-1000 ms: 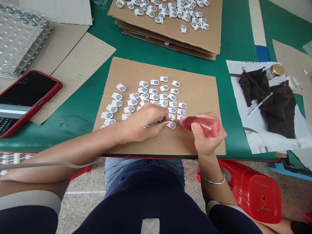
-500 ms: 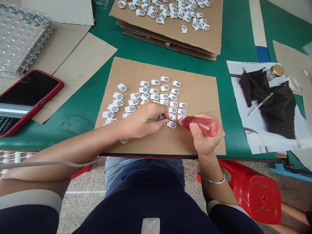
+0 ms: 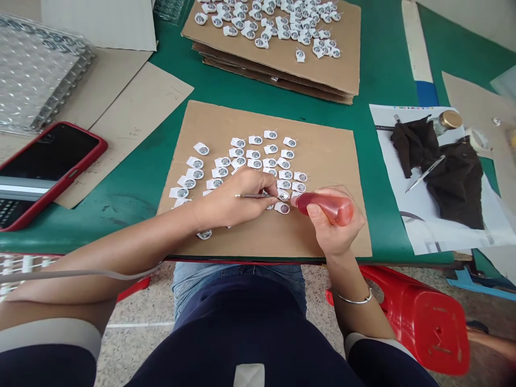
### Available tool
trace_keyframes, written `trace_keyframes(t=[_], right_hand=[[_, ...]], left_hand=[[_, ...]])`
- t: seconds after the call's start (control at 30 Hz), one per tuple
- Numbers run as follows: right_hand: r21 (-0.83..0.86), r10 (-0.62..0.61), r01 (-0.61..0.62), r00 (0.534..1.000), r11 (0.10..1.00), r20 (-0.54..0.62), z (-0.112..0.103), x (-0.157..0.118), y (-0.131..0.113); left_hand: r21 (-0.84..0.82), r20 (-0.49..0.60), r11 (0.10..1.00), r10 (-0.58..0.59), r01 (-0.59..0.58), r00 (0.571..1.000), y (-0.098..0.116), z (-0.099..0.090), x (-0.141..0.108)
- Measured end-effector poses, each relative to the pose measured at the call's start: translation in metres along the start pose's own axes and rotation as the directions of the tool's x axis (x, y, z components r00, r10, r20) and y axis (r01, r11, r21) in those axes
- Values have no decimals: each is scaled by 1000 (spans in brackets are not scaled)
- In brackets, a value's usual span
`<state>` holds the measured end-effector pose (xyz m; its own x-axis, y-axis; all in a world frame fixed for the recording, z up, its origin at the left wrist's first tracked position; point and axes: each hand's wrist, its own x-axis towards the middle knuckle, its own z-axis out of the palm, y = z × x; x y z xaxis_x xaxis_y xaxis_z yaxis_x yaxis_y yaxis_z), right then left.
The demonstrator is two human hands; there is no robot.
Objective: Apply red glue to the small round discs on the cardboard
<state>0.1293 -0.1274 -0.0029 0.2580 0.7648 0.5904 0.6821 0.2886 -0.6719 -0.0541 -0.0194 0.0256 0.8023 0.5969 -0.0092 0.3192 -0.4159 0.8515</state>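
My left hand [image 3: 231,199] is closed around thin metal tweezers [image 3: 250,195], whose rear end sticks out to the left. The fingertips touch or nearly touch a small round silver-faced piece with a white tab [image 3: 284,196]. In my right hand [image 3: 342,228] lies a red squeeze bottle [image 3: 328,207], tilted on its side with its nozzle pointing left at that same piece. Whether the nozzle touches it I cannot tell. Several like pieces lie in rows on the cardboard sheet [image 3: 322,156] under both hands; my left hand hides some of them.
A stack of cardboard [image 3: 342,75] bearing many more pieces stands at the back. On the left are a red-cased phone [image 3: 52,156] and bubble wrap [image 3: 36,70]. Dark cloths [image 3: 457,185], a pen [image 3: 425,173] and a glass jar [image 3: 447,121] lie on paper at the right.
The bottle and my right hand have shifted slightly left, bringing the nozzle closer to my left fingertips. The whole view has also shifted a little. Both hands keep their hold.
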Motion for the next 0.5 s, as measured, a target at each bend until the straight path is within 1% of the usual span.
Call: trace_keyframes(t=[0.07,0.1,0.17,0.2,0.23,0.3,0.37,0.43,0.5], right_hand=[[45,24,-22,998,999,-57,0,1,1],[99,55,-44,993,994,-106,-1,3,1],[263,154,-98,967,960,-202,-5,11,2],[348,208,-121,952,930,-223,-8,18,2],[418,253,-144,942,897,-219,-12,26,2],[496,294,-182,943,849,-157,-22,48,2],[501,289,-221,955,837,-60,-31,73,3],[503,277,-256,960,825,35,-35,98,4],[533,266,-280,958,798,106,-31,118,7]], left_hand=[[5,-15,1000,1,0,1000,0,1,0],[15,-30,1000,5,-5,1000,0,1,0],[41,-64,999,22,-20,998,1,-1,0],[49,-94,998,30,-26,995,2,-3,-1],[54,-134,998,32,-25,991,3,-5,-1],[58,-223,998,23,-10,974,6,-12,-2],[79,-280,997,26,-4,960,11,-20,-2],[134,-260,991,48,-13,964,17,-26,-2],[205,-215,978,86,-41,973,22,-29,0]])
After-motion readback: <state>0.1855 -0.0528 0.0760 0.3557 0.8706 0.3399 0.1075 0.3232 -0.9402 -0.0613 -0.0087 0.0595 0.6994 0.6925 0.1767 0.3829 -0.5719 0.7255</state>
